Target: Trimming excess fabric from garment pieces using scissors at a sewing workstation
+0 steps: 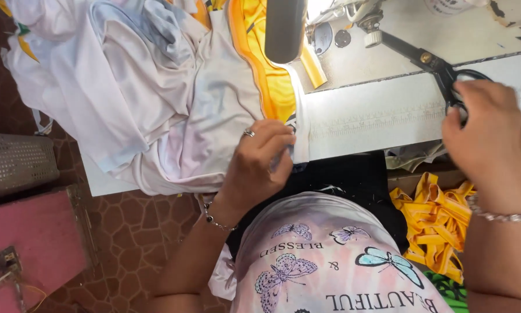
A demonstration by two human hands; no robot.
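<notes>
Sewing table (382, 110), scissors (440, 66), yellow strips (434, 223)

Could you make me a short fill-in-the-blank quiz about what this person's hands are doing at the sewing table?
1. The right hand rests on the black handles of a pair of ____.
2. The left hand pinches the edge of the pale cloth and wears a ____ on one finger.
3. The trim along the cloth near the sewing machine is coloured ____.
4. A heap of orange strips lies below the ____ hand.

Missing words: scissors; ring; orange; right
</notes>
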